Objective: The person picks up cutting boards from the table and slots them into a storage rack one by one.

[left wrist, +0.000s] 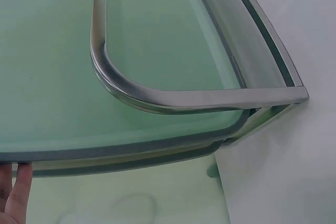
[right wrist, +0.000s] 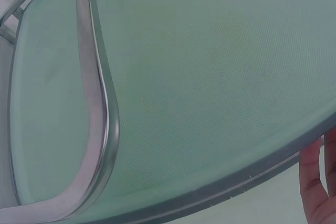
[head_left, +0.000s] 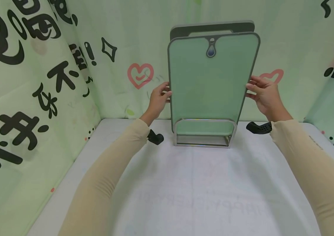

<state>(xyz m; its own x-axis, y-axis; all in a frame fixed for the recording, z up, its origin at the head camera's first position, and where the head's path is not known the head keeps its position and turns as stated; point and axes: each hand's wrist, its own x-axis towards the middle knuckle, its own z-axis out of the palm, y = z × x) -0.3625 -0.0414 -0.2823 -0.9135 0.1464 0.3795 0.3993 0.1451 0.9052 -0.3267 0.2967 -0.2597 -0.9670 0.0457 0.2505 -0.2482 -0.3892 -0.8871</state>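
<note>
A pale green cutting board (head_left: 208,85) with a grey rim and a teardrop-shaped inset near its top stands upright, leaning a little sideways. Its lower end is behind the front rail of a shiny metal rack (head_left: 202,145). My left hand (head_left: 157,100) grips the board's left edge at mid-height, and my right hand (head_left: 265,96) pinches the right edge. Behind it a second board (head_left: 181,31) shows only its grey top and a strip of side. The left wrist view catches fingertips (left wrist: 19,192) under the rim; in the right wrist view, fingers (right wrist: 313,182) touch the rim.
The rack stands near the back of a white-covered table (head_left: 190,183). Pale green curtains (head_left: 114,88) with dark lettering and pink hearts hang close behind and at both sides. A black wrist mount (head_left: 259,127) juts inward from the right sleeve, another (head_left: 155,137) from the left.
</note>
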